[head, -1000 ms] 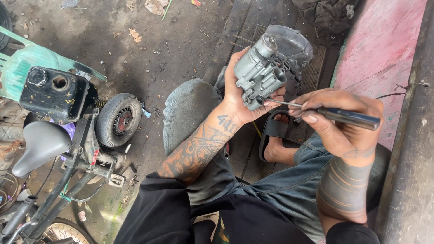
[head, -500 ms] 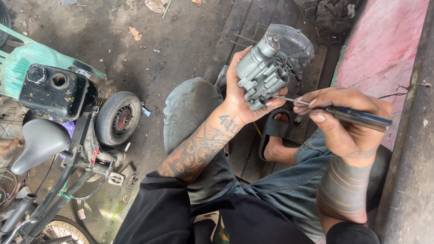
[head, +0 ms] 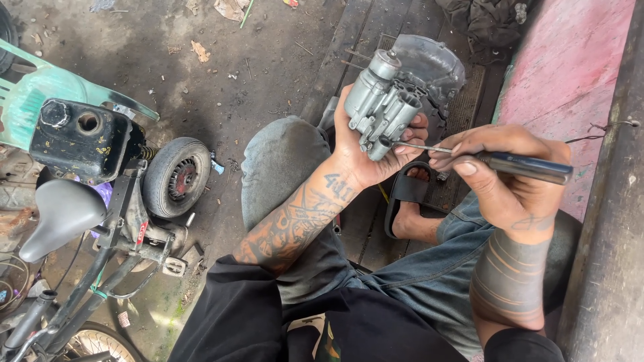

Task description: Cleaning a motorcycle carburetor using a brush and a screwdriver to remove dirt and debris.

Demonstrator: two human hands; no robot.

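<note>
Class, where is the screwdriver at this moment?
In the head view, the screwdriver lies in the right hand, right of centre, its tip against the grey carburetor gripped by the left hand.

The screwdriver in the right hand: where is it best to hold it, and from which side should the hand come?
Grip the screwdriver by its dark handle, coming from the right, as the right hand does. It lies nearly level, with its thin shaft pointing left into the grey metal part held by the left hand; the handle is the thickest, free end.

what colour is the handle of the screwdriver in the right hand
Dark blue, nearly black, with a light glint along it; the screwdriver handle shows best in the head view.
</note>
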